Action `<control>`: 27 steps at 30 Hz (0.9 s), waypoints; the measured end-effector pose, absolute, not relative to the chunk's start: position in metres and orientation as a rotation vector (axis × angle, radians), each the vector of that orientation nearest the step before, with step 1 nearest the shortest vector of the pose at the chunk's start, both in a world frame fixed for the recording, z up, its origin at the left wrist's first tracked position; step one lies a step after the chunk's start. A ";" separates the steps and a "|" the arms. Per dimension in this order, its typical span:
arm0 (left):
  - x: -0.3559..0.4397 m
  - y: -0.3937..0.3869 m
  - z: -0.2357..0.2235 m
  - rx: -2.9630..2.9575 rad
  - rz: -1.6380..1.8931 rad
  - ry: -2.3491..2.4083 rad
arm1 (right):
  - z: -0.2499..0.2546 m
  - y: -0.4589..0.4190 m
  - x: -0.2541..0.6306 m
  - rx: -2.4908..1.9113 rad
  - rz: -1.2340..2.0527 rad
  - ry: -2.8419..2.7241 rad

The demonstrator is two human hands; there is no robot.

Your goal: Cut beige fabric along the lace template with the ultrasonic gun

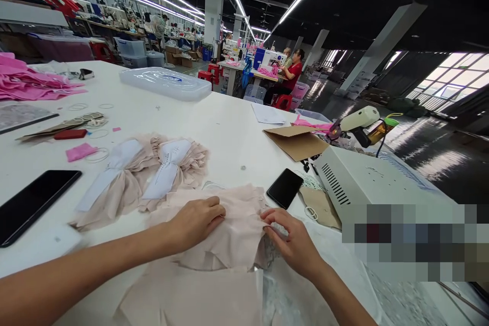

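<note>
A beige ruffled fabric piece (233,224) lies on the white table (214,122) in front of me. My left hand (198,221) rests on its left part with fingers curled, pressing and gripping the cloth. My right hand (292,239) pinches the right edge of the same piece. Behind it lie two finished beige ruffled pieces with white paper patterns (148,173) on them.
A black phone (284,188) lies right of the fabric, a dark tablet (32,204) at the left. A white machine box (367,183), cardboard (296,142), a clear plastic lid (164,81) and pink fabric stacks (26,81) ring the work area. People sit at sewing stations far back.
</note>
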State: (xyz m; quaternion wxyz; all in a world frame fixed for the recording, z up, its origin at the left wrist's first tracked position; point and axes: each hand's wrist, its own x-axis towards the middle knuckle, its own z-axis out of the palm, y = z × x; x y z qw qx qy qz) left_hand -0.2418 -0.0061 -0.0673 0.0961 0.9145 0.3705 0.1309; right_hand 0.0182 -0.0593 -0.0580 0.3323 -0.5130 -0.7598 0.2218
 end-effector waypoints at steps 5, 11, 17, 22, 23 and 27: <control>-0.250 -0.013 -0.067 2.691 0.684 0.966 | -0.056 -0.069 0.016 -1.339 0.479 -2.034; -0.261 -0.010 -0.038 2.547 0.615 0.908 | -0.028 -0.068 0.023 -1.296 0.382 -2.009; -0.286 -0.059 -0.015 2.746 0.508 0.510 | -0.025 -0.124 0.018 -0.982 0.176 -2.315; -0.298 -0.096 -0.022 2.690 0.055 0.508 | -0.059 -0.160 0.013 -0.879 0.525 -2.533; -0.298 -0.095 -0.024 2.654 0.039 0.516 | -0.060 -0.157 0.013 -0.905 0.630 -2.501; -0.285 -0.063 -0.034 2.551 0.220 0.748 | -0.047 -0.110 0.013 -1.271 0.744 -2.143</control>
